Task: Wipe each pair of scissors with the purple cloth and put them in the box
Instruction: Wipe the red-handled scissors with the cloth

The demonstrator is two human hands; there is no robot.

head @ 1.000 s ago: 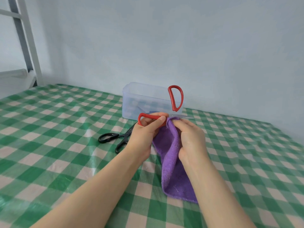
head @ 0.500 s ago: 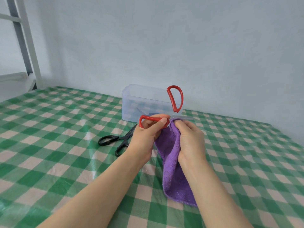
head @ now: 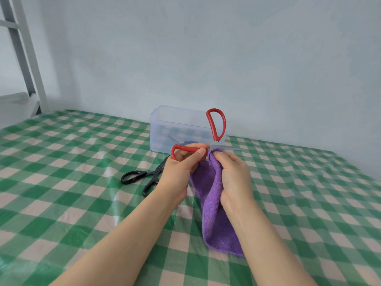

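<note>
Grip of my left hand [head: 181, 172]: clenched on the lower loop of the red-handled, steel-bladed scissors [head: 216, 124]; my thumb [head: 198, 156] lies along the near side of that loop and my curled fingers pass through it from behind; this hand holds only the scissors.
Grip of my right hand [head: 233, 176]: closed on the purple terry cloth [head: 212, 213]; my fingertips bunch its upper edge just beside the scissors' pivot, close to the tip of my left thumb; I cannot tell whether a blade lies inside the fold.
Red scissors: held in the air above the table, spread wide; one loop lies level in my left hand, the other stands upright in front of the box; one slim blade pokes out to the right past my right fingers.
Purple cloth: hangs from my right hand and runs down under my wrist; its lower end rests on the table covering.
Box: clear rectangular plastic box [head: 165, 124], open-topped, standing just behind my hands and near the wall; a pale bluish shape shows through its front wall and I cannot tell what it is.
Black scissors: black-handled scissors [head: 140, 175] lie flat to the left of my left hand, loops toward the left, slightly parted; their blades run behind my hand.
Table: green-and-white checked plastic tablecloth [head: 61, 182].
Background: pale blue wall [head: 247, 58]; grey metal frame [head: 24, 58] at far left.
</note>
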